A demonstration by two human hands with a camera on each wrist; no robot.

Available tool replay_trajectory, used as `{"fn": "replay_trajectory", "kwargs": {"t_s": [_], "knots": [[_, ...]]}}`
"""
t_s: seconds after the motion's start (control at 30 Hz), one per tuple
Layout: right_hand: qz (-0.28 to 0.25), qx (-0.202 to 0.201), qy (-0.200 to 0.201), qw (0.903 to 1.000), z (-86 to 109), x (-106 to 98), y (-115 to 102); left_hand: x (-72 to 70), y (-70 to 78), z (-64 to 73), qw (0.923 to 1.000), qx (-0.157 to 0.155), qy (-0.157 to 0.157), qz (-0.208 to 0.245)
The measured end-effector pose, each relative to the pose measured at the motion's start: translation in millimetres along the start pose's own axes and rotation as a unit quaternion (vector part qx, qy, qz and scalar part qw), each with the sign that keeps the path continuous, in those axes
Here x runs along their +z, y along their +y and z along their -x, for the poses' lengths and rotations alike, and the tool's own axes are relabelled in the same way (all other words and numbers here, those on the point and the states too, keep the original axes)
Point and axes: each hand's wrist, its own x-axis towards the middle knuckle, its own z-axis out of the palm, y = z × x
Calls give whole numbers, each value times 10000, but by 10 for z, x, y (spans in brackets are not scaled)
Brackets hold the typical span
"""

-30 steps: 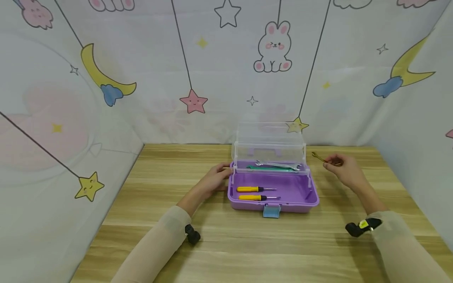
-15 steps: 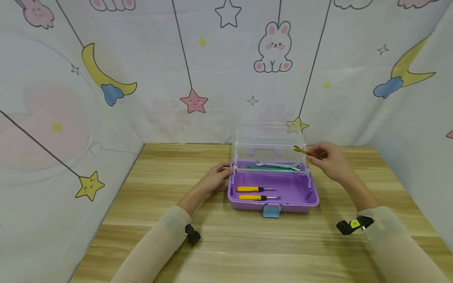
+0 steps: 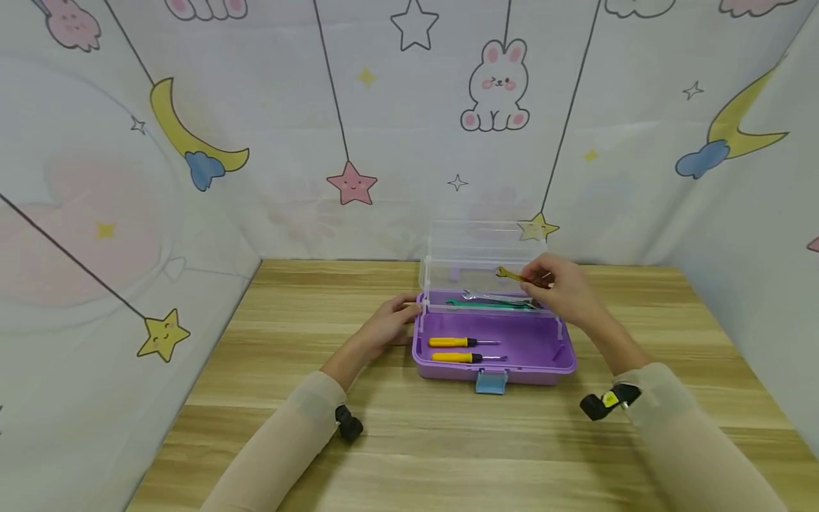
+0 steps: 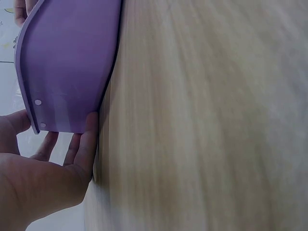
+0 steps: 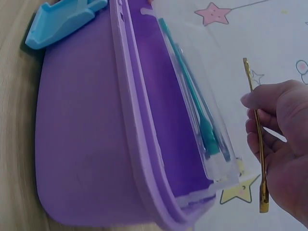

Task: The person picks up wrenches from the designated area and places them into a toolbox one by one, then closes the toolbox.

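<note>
A purple toolbox [image 3: 493, 375] with its clear lid raised stands on the wooden table. My left hand [image 3: 386, 325] holds its left end, the thumb at the rim and the other fingers spread lower against the wall. Over the right part of the clear raised tray [image 3: 435, 302], my right hand [image 3: 563, 288] pinches a gold-coloured open-end wrench [image 5: 260, 139], which hangs tilted above the tray. A green wrench [image 3: 486, 305] and silver wrenches [image 3: 495, 296] lie in that tray. Two yellow-handled screwdrivers [image 3: 451, 358] lie on the box's purple floor.
The box's light blue latch [image 3: 491, 382] hangs down at its front. Behind the table is a white cloth [image 3: 397, 128] printed with stars, moons and a rabbit; more cloth covers both sides. A small black camera is strapped to each wrist.
My right hand has carried the gold wrench leftward, from beside the toolbox to above its clear tray. The left hand has kept its place at the box's left end.
</note>
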Motion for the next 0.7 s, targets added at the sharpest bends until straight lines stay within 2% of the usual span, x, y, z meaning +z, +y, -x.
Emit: {"fn": "replay_trajectory", "kwargs": {"t_s": [0.7], "knots": [[-132, -428, -154, 9989, -173, 364, -160, 29, 40, 39, 10000, 12, -5, 15]]}}
